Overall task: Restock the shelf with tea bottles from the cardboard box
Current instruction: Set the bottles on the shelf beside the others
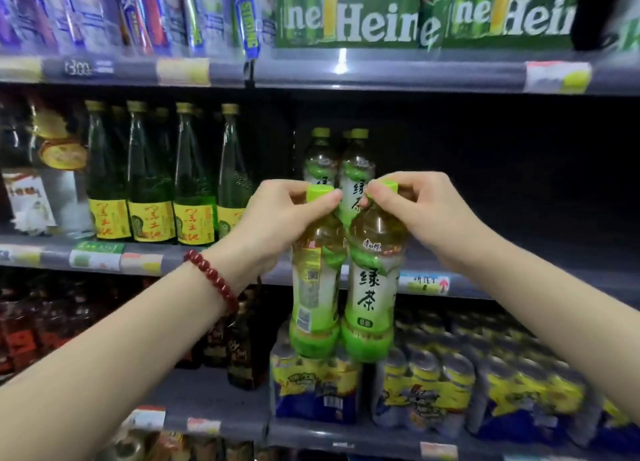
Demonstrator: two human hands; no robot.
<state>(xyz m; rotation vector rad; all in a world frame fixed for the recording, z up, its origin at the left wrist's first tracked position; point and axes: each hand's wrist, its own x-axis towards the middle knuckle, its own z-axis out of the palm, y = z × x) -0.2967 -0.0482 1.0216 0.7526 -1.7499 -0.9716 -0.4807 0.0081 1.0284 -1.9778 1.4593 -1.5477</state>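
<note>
Before the shelf (311, 263), each hand, left (277, 215) and right (426, 215), pinches a bottle (317, 280) by its cap; full bottles seem heavy, slippery.

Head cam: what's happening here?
A person is stocking tea at a store shelf. The left hand pinches one tea bottle by its cap, the right hand another, side by side in the air before the middle shelf. Two or three tea bottles stand there already, with dark bare space to their right. No cardboard box is in view.
</note>
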